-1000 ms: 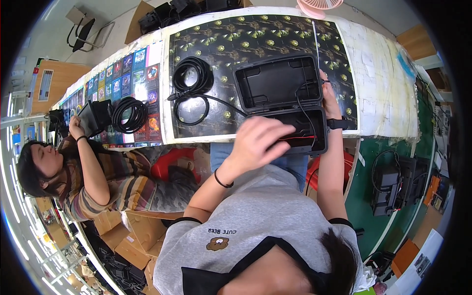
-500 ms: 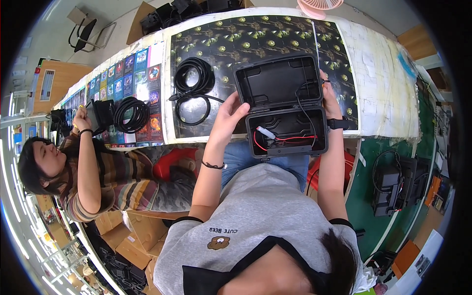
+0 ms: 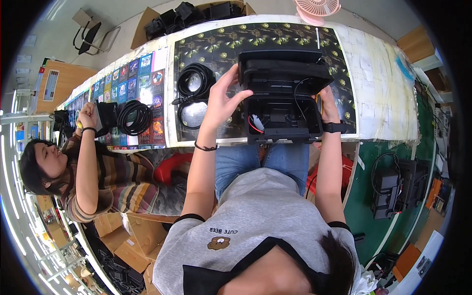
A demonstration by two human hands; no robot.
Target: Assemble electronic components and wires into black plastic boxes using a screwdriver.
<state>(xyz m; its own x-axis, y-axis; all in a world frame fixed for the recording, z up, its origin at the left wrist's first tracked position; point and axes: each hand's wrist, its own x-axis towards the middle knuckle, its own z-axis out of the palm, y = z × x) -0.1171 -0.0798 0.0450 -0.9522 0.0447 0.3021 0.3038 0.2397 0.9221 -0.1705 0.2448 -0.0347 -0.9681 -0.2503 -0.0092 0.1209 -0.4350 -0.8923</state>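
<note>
A black hinged plastic box [image 3: 284,135] is at the table's near edge with its lid [image 3: 282,66] raised and tilted toward me. My left hand [image 3: 225,101] grips the lid's left side, thumb at the hinge and fingers behind. My right hand [image 3: 328,104] holds the box's right side, its fingers partly hidden; a small orange-yellow bit shows beside them. Inside the lower half are a white connector [image 3: 257,122] with a red wire and a thin black cable [image 3: 298,101] running up into the lid. Left of the box lies a coiled black cable [image 3: 183,93].
A co-worker [image 3: 88,169] sits at the left, hands on a black device beside another coiled cable [image 3: 134,118]. A pink fan [image 3: 317,9] stands at the far edge. Behind the table is a carton [image 3: 142,30] of black parts. More black boxes [image 3: 388,189] lie at the right.
The lid has tipped down toward me over the lower half, and the box has tilted. My left hand has slid up along the lid's side. The co-worker's hands have come together.
</note>
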